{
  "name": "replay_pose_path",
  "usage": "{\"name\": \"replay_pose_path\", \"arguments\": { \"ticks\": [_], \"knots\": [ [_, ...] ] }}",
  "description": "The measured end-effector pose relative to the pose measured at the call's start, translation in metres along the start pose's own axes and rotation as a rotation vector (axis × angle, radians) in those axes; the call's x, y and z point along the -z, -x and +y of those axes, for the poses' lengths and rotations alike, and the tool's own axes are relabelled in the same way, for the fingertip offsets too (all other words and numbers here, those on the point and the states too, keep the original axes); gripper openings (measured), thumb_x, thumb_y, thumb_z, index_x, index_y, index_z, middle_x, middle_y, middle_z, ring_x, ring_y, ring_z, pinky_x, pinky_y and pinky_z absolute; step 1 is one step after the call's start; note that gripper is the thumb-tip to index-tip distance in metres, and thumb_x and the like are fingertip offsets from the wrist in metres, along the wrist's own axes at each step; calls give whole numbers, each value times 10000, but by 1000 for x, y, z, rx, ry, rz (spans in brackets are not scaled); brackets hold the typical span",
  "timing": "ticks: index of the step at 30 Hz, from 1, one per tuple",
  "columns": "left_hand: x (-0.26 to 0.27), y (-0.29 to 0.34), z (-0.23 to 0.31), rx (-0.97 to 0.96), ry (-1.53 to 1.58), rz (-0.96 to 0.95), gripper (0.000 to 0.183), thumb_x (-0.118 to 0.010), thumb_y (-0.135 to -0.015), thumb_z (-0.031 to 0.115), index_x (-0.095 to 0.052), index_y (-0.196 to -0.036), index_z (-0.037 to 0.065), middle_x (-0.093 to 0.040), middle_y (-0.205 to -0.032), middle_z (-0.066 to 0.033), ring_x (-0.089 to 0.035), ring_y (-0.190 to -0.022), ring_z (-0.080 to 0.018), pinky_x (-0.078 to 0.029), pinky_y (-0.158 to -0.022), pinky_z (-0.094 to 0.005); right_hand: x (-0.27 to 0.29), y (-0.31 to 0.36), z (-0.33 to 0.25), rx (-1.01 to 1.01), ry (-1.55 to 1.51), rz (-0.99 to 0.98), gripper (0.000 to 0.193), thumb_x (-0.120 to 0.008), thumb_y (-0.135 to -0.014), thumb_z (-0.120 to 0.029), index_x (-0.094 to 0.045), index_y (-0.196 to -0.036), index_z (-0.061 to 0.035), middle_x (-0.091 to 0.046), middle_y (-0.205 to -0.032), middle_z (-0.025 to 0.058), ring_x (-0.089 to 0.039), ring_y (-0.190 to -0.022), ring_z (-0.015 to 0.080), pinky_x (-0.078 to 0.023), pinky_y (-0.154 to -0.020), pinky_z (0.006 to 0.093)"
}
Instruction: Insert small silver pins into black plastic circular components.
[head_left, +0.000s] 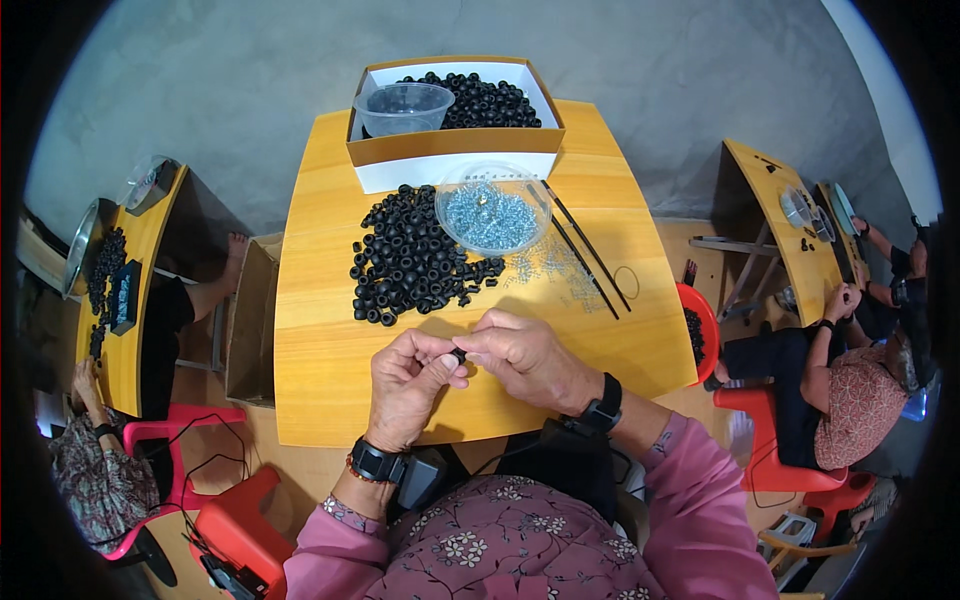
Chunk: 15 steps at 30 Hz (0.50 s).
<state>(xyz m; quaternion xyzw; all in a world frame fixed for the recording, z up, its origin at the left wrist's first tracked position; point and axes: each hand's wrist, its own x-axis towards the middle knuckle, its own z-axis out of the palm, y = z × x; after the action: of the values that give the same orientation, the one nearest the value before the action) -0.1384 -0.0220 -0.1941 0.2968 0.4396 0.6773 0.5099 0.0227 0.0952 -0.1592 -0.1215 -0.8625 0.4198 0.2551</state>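
2 bare hands in the head view, meeting tip to tip above the near edge of the yellow table. Step in hand, by the look: fine fingertip work on 1 black bead, held up off the tabletop btwn the hands. Next move prob. calls for a steady L pinch, plus small, exact R fingertip adjustments.

L hand: thumb + index closed on the bead, other fingers curled loosely. R hand: thumb + index drawn tog. right at the bead, rest of fingers bent; can't tell if it grips the bead itself or sth tiny beside it.

Just far of the hands, slightly L: loose black bead pile. To its R, clear tub w/ pale blue bits, some clear bits spilled near it. Farther R: 2 thin black rods + thin loop. Far end: brown-rimmed box w/ more black beads + clear bowl.
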Motion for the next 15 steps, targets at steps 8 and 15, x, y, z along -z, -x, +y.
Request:
{"name": "replay_pose_path", "arguments": {
  "ticks": [8, 15],
  "knots": [
    [-5, -2, 4, 37, 28, 48, 110, -652, -942, -14, -621, -1047, -23, -700, -899, -94, -677, -748, -134, -588, -708, -271, 1, -3, -6, 27, 163, -17, 301, -621, -877, 41, -679, -1166, -22, -641, -941, 119, -650, -816, 272, -536, -703, 338],
    [-4, -1, 6, 54, -9, 48, 80, -644, -941, -23, -635, -1021, -18, -703, -877, -94, -677, -723, -130, -585, -677, -264, 0, -3, -8, 95, 206, 0, 392, -591, -797, 76, -644, -1177, -3, -601, -910, 131, -644, -809, 310, -541, -706, 377]
  ]
}}
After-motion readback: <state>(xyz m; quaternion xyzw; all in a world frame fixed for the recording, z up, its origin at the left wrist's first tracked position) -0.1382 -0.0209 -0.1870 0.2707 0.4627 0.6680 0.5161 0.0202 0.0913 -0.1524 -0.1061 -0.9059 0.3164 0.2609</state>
